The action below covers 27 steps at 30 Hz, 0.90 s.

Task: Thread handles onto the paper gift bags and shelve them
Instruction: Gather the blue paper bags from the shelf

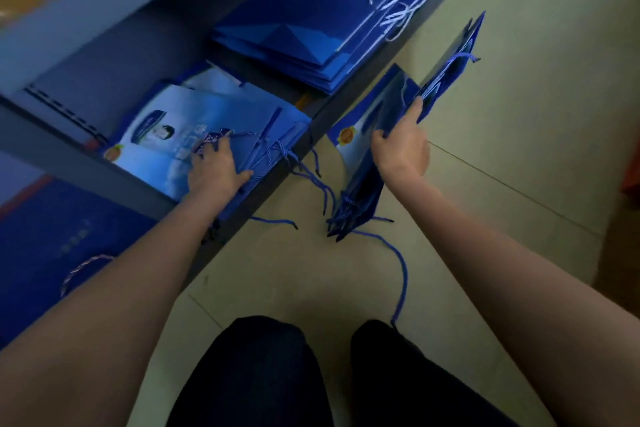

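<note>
My left hand (216, 166) lies spread on the light blue bags (166, 139) stacked flat on the shelf (294, 163), fingers straight and pressing down near their cord ends. Their blue handles (308, 177) spill over the shelf's front edge and hang toward the floor (502, 114). My right hand (401, 146) grips a bundle of dark blue bags (391, 104) out over the floor, fingers curled round its edge; the bundle tilts, its far end up to the right, its near end drooping beside the shelf edge. One loose cord (401, 274) trails from that bundle down to my dark trousers (263, 374) (its end lies against my right knee). Farther along the shelf, to the right, sits another flat stack of deep blue bags (304, 21) with white cords (401, 0) tangled on top. On the lower level at near left lies a dark blue bag (52, 229) with a pale handle (83, 270), partly hidden by my left forearm
</note>
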Motion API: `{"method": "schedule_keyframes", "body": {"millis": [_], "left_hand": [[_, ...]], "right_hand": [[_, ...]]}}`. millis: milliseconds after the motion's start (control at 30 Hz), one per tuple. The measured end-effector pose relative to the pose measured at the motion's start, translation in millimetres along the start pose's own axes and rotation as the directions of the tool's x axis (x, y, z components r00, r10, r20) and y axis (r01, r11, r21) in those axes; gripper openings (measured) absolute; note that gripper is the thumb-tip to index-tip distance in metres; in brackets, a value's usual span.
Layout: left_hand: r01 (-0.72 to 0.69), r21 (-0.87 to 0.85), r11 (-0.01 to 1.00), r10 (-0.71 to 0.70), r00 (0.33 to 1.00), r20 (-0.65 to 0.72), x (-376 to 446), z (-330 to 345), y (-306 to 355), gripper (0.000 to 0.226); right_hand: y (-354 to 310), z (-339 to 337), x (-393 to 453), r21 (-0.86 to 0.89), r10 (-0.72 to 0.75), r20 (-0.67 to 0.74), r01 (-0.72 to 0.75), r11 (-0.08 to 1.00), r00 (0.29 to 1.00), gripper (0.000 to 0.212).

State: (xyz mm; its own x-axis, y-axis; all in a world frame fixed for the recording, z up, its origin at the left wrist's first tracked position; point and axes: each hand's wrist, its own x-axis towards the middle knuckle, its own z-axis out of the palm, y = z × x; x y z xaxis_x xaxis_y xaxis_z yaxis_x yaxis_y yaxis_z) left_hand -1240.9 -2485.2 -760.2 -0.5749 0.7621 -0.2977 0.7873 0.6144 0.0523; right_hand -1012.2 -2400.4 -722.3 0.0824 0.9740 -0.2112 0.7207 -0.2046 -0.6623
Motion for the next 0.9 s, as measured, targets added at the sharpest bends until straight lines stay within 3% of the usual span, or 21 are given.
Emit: {"method": "schedule_keyframes", "body": {"millis": [100,200,333,467,567,733,833,900], "left_hand": [[-0.077,0.046,0.996,0.076,0.997,0.026,1,-4,1,0.06],[-0.141,0.046,0.989,0.145,0.985,-0.096,-3,-19,-9,0.044],[-0.235,-0.02,0.972,0.221,0.938,-0.269,-10,-33,-29,0.06],[-0.271,0.125,0.954,0.295,0.922,-0.252,-9,-34,-30,0.089],[-0.253,0.214,0.943,0.305,0.918,-0.255,-13,-34,-25,0.093],[-0.296,0.39,0.872,0.345,0.937,-0.059,-11,-11,2,0.092],[-0.307,0.374,0.875,0.352,0.934,-0.056,-4,1,13,0.077],[-0.286,0.378,0.881,0.324,0.945,-0.04,2,1,20,0.075]], "right_hand": [[-12,4,-3,-0.055,-0.066,0.031,0.068,0.996,0.997,0.076],[-17,5,-10,-0.066,-0.103,0.039,0.105,0.992,0.994,0.074],[-17,17,-19,-0.094,-0.113,0.06,0.118,0.989,0.992,0.075],[-9,34,-33,-0.14,-0.211,0.091,0.222,0.965,0.973,0.077],[0,37,-37,-0.112,-0.224,0.092,0.233,0.966,0.97,0.077],[44,7,-21,0.274,0.016,-0.072,0.005,0.962,0.997,0.068],[84,-8,-14,0.308,0.165,-0.162,-0.109,0.945,0.973,0.071],[102,-11,-8,0.297,0.263,-0.115,-0.22,0.929,0.958,0.084]]}}
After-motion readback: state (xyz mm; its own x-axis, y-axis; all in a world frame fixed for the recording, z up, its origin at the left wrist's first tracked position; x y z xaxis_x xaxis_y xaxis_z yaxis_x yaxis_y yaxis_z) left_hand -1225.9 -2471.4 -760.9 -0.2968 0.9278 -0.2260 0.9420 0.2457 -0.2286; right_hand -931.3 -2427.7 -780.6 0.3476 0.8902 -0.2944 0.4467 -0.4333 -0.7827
